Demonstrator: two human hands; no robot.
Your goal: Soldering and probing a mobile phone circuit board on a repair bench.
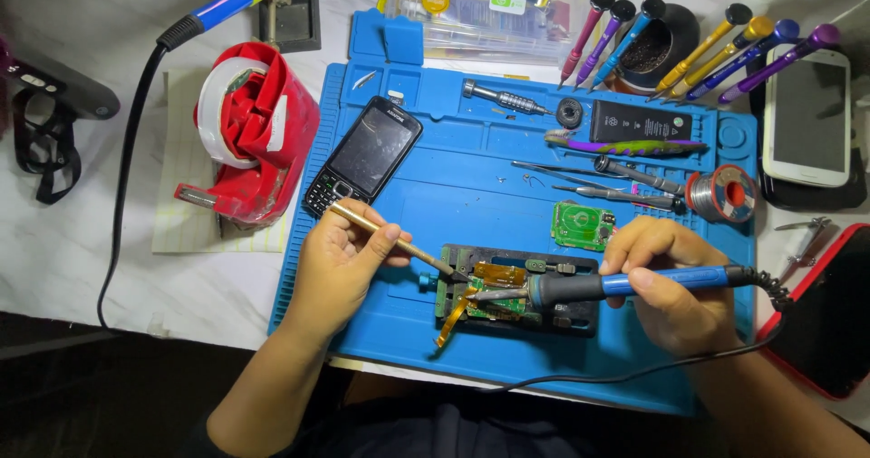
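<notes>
A thin brass-coloured tool is pinched in the left hand, the grip closed narrowly round its shaft, and its tip is set at the upper left of the board. A blue-handled iron is held in the right hand, the fingers wrapped tightly round the handle; its tip is laid on the board. The board, with orange flex strips, is clamped in a black holder on the blue mat covering the table. A black cup is seen beyond the mat; coloured screwdrivers lean beside it.
</notes>
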